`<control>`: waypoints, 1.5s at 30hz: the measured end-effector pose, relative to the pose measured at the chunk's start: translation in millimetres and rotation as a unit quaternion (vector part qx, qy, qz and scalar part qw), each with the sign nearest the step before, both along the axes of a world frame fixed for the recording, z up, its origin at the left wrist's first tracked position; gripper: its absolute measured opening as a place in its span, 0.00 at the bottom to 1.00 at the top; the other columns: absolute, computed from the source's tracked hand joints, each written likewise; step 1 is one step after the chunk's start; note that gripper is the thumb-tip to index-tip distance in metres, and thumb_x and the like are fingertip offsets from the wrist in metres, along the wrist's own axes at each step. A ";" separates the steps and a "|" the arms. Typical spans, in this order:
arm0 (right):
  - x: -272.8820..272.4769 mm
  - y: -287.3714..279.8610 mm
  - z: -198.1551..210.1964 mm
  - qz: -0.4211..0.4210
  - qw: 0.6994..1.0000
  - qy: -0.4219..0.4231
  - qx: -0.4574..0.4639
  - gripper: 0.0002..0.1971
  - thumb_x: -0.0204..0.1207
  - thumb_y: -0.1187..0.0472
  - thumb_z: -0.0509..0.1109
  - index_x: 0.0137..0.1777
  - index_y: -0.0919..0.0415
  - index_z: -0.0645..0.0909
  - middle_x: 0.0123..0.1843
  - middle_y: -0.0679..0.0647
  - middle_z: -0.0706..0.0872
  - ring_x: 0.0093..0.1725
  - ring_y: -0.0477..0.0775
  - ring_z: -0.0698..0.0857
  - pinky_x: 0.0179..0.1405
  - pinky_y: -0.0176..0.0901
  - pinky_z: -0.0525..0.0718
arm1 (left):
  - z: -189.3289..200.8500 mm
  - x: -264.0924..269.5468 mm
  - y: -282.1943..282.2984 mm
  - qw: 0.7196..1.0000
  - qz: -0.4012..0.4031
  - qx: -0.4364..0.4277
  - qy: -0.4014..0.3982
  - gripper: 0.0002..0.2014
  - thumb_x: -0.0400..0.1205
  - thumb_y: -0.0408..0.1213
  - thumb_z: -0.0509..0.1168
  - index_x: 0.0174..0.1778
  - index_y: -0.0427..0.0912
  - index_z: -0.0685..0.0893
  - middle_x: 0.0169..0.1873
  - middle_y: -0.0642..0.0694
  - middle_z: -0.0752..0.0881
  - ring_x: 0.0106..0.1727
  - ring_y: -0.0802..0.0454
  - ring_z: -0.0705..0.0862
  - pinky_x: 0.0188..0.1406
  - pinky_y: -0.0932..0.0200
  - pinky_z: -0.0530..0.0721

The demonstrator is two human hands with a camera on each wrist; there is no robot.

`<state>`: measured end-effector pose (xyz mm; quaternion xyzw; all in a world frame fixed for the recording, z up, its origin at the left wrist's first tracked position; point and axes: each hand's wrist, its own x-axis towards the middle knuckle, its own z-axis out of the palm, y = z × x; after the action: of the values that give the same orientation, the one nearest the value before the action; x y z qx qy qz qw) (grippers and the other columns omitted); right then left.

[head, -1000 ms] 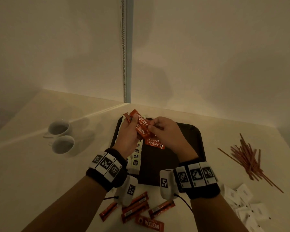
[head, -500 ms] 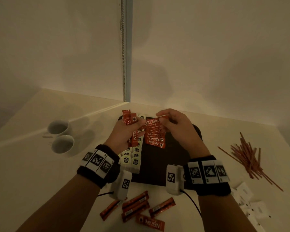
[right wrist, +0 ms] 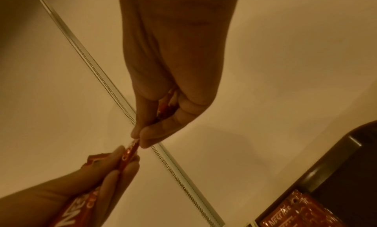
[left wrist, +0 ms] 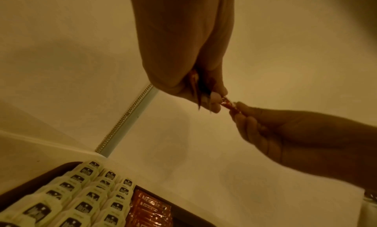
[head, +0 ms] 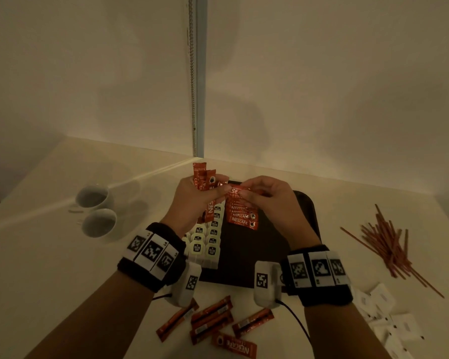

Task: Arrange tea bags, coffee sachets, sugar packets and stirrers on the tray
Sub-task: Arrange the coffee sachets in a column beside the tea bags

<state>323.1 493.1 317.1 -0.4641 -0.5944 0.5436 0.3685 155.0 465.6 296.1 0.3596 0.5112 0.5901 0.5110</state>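
Above the far edge of the dark rectangular tray [head: 306, 208], the left hand [head: 197, 200] grips upright red coffee sachets [head: 204, 177] while the right hand [head: 267, 200] pinches one red sachet [head: 235, 190].

Glossy foil coffee sachets [head: 241, 220], matt dark plastic tray [head: 307, 216], glazed ceramic cups [head: 99, 224].

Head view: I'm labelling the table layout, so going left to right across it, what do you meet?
Two white cups → rows of tea bags on the tray → laid coffee sachets → stirrers. White sugar packets lie nearer, at the right edge.
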 end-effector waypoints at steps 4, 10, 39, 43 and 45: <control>0.1 4.6 -0.6 -0.041 0.999 0.011 0.024 0.06 0.71 0.66 0.75 0.48 0.63 0.85 0.42 0.55 0.89 0.35 0.46 0.89 0.37 0.33 0.87 | -0.4 4.8 -1.0 0.999 0.016 -0.014 -0.027 0.07 0.75 0.22 0.70 0.48 0.27 0.85 0.40 0.39 0.89 0.37 0.52 0.91 0.36 0.68 0.85; 11.3 9.5 -9.4 -0.053 0.998 -0.009 -0.026 0.04 0.75 0.64 0.71 0.48 0.58 0.85 0.46 0.55 0.88 0.38 0.48 0.88 0.44 0.39 0.89 | -9.4 -1.7 -4.2 0.995 0.015 -0.079 -0.052 0.05 0.77 0.25 0.69 0.47 0.35 0.86 0.43 0.38 0.90 0.38 0.52 0.91 0.36 0.69 0.86; 36.0 48.1 -161.9 -0.015 0.940 -0.333 -0.067 0.10 0.75 0.65 0.72 0.55 0.58 0.80 0.57 0.51 0.82 0.54 0.44 0.78 0.57 0.35 0.73 | -39.9 -37.6 -14.8 0.969 -0.007 -0.215 -0.122 0.07 0.81 0.28 0.54 0.39 0.42 0.69 0.23 0.49 0.71 0.18 0.56 0.68 0.15 0.66 0.67; 29.3 54.3 -170.2 -0.034 0.938 -0.341 -0.055 0.10 0.74 0.64 0.72 0.54 0.58 0.81 0.57 0.51 0.82 0.53 0.42 0.78 0.56 0.35 0.73 | -42.3 -38.2 -15.0 0.967 -0.012 -0.225 -0.117 0.06 0.79 0.27 0.54 0.40 0.41 0.69 0.25 0.47 0.73 0.18 0.55 0.70 0.15 0.66 0.69; 27.3 56.1 -172.8 -0.045 0.937 -0.346 -0.039 0.09 0.74 0.64 0.72 0.53 0.57 0.81 0.56 0.51 0.82 0.53 0.43 0.78 0.54 0.35 0.73 | -43.7 -37.8 -14.7 0.966 -0.005 -0.228 -0.124 0.05 0.80 0.27 0.54 0.42 0.40 0.70 0.26 0.47 0.75 0.19 0.55 0.72 0.15 0.66 0.70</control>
<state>350.4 549.2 144.3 -0.6637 -0.6417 0.3555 0.1460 117.2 451.0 252.4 0.1602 0.5626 0.4957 0.6420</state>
